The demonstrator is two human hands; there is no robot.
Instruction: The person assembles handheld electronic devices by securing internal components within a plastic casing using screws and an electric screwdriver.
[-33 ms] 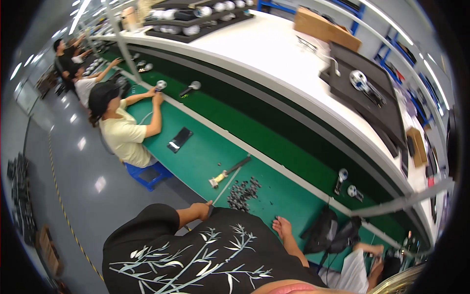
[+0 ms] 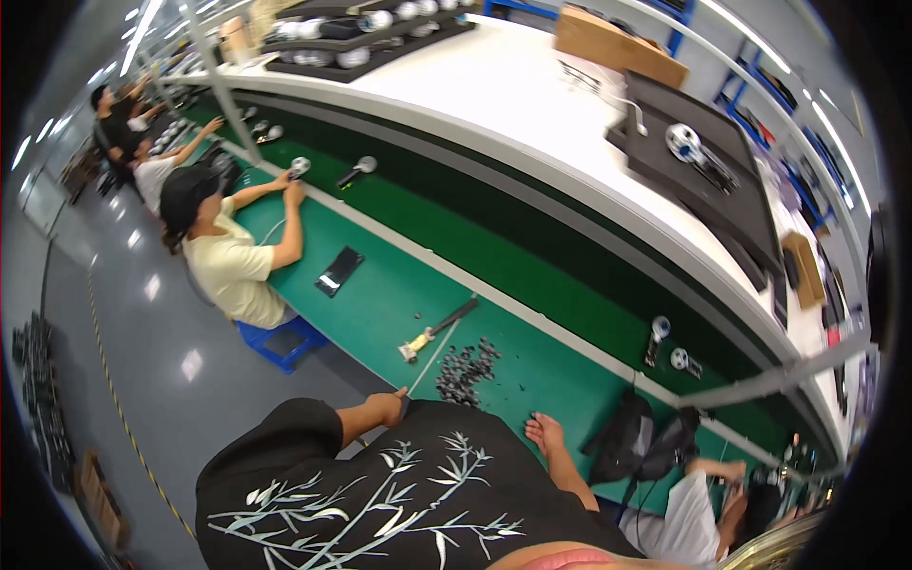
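At the bench's near edge, my left hand (image 2: 385, 408) is curled closed, a fingertip by the edge; what it holds, if anything, is hidden. My right hand (image 2: 544, 436) rests over the green bench top (image 2: 560, 380), fingers bent together around a small dark piece (image 2: 533, 415) at the tips. Between my hands, a little farther off, lies a loose pile of small black parts (image 2: 464, 372), with a few strays to its right. Beyond the pile, a long black tool with a pale yellow end (image 2: 436, 332) lies slantwise across a seam.
A black phone-like slab (image 2: 339, 272) lies farther left, near a seated co-worker (image 2: 223, 256). Black bags (image 2: 622, 442) sit right of my right hand, beside another person. Past the bench runs a green belt (image 2: 532, 285) carrying handheld fans (image 2: 657, 340), below a white shelf (image 2: 494, 90).
The whole view has shifted slightly, so things appear a little farther left. My hands and the objects keep their places on the bench.
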